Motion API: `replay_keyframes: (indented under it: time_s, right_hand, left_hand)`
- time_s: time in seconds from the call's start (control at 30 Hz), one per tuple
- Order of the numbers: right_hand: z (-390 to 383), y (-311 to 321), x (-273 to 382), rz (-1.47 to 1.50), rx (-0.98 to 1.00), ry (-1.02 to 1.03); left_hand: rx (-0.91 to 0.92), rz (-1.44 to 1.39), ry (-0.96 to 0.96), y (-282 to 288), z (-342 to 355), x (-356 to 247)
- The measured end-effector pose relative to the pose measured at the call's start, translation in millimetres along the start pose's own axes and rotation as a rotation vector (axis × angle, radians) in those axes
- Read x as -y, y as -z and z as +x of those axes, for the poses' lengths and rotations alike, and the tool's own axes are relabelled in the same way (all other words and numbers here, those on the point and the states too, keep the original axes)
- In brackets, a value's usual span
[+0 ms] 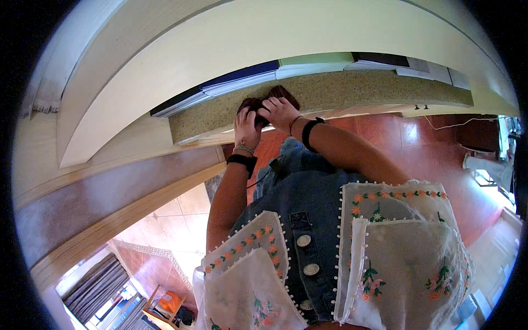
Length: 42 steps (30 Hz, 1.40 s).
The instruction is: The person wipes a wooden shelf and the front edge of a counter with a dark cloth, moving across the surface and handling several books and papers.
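Observation:
At the front edge of a speckled tan shelf (pixel 341 91), both hands are close together on a dark reddish-brown item (pixel 285 95). Its kind is hard to make out; one part sticks out beyond my right fingers and another shows above my left. My left hand (pixel 247 131) has its fingers curled round the near left part. Bent over the middle of it is my right hand (pixel 280 113), its fingertips almost meeting the left ones. The fingers cover much of the item, so I cannot tell whether it is one piece or two.
Behind the hands, books and stacked papers (pixel 242 77) line the shelf under a pale overhanging board (pixel 286 30). A pale wooden ledge (pixel 126 225) runs along the left. Reddish flooring (pixel 379 137) lies below, with a white cable (pixel 456 125) at the right.

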State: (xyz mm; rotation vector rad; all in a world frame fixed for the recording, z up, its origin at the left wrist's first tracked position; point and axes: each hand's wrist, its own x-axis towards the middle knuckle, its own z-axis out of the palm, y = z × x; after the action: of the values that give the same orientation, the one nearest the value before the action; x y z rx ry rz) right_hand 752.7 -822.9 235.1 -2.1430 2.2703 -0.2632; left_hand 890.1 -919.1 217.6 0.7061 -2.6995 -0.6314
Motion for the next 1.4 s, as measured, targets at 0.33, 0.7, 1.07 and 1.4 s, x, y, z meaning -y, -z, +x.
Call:
replay_keyframes:
  time_s: [0.33,0.7,1.07,1.4]
  right_hand:
    - [-59,13,-67,-0.026,-0.067,0.103]
    - [-149,34,-176,0.005,-0.064,0.036]
    - [-257,65,-274,-0.003,-0.042,-0.100]
    - [-318,88,-322,-0.028,0.014,-0.320]
  left_hand:
    - [0.085,0.157,0.094,-36,26,-75]
    - [0.180,0.363,0.077,-88,59,-195]
    - [0.102,0.363,-0.060,-165,96,-317]
    - [0.086,0.422,-0.193,-211,117,-372]
